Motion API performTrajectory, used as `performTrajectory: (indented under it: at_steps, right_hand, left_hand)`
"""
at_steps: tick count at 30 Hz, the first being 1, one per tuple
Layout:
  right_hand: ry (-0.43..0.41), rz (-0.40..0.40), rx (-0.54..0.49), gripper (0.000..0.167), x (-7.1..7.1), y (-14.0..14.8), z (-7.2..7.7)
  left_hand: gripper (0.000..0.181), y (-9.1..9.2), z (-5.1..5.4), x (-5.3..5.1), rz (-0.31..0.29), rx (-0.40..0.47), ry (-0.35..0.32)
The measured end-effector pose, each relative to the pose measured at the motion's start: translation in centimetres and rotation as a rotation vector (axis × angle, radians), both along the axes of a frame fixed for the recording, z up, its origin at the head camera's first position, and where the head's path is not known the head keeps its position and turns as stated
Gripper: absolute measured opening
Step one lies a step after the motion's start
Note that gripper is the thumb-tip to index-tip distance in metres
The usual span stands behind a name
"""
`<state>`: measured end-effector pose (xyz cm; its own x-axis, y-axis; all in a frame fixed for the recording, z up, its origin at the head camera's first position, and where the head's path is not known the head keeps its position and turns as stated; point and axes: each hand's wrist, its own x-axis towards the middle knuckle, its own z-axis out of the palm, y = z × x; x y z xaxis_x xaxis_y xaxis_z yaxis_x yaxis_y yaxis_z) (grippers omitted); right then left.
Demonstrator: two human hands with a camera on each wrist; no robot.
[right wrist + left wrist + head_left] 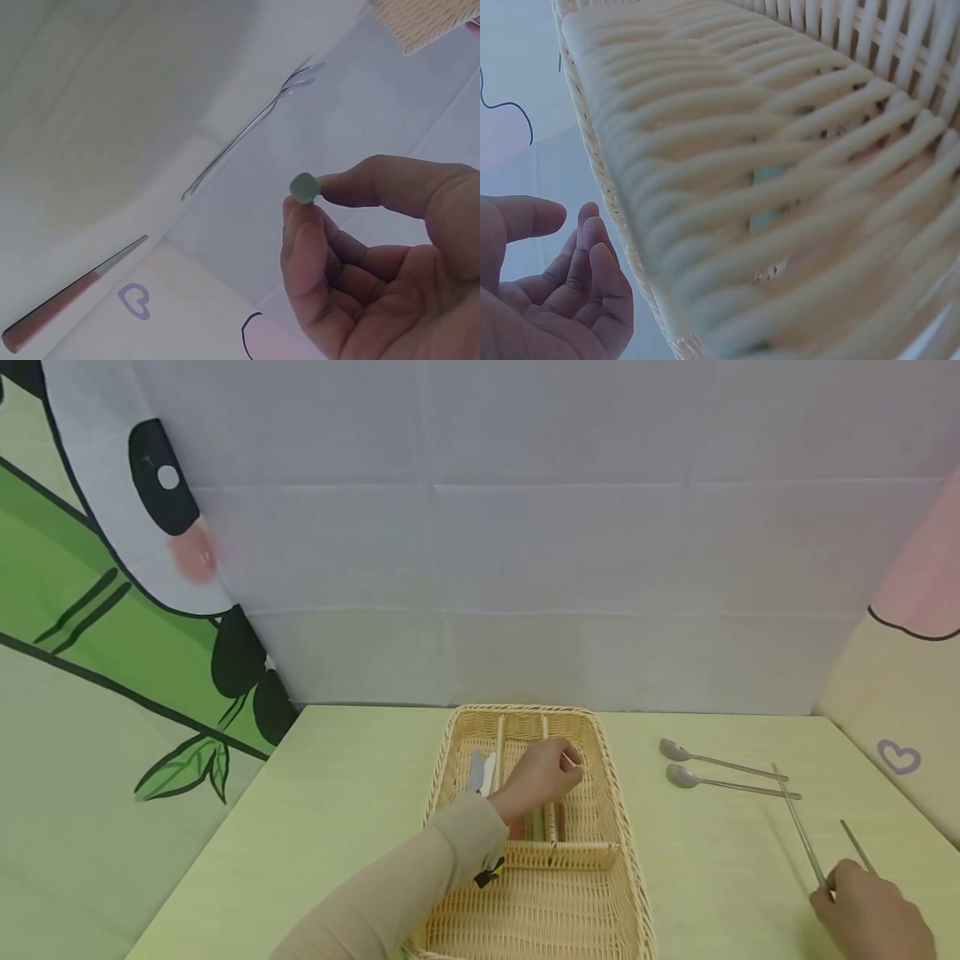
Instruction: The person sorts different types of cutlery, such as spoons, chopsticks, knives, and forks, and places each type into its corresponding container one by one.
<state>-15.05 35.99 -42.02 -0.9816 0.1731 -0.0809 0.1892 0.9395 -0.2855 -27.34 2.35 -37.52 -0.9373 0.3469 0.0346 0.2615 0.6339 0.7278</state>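
My left hand [543, 772] is over the woven basket [626, 835], above its right-hand compartments. In the left wrist view its thumb stands apart from loosely bent fingers, with nothing between them. Low on the right, my right hand [873, 910] pinches a thin chopstick [801, 831]; the right wrist view shows its green end [304, 187] between thumb and fingertips. On the table beside that hand lies another chopstick [855, 842], with a reddish-brown handle [56, 311] and metal tip. Two long-handled metal spoons [682, 777] lie side by side between basket and chopsticks.
Dividers [543, 858] split the basket into compartments. Two pale blades [477, 770] lie in the left one. Green [538, 825] and reddish handles [517, 829] show below the left wrist. A printed cloth [562, 552] hangs behind the table.
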Motion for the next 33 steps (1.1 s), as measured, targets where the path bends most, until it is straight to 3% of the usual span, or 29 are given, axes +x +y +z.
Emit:
performTrajectory:
  at_steps: [18, 33]
  right_hand:
    - [0.168, 0.081, -0.033, 0.014, 0.3, -5.3, 0.6]
    - [0.259, 0.132, -0.049, 0.012, 0.3, -9.2, 1.0]
  left_hand:
    - [0.011, 1.6, -0.1, 0.9, -0.082, 0.108, 0.005]
    - [0.010, 2.9, 0.1, 2.2, -0.112, 0.204, -0.087]
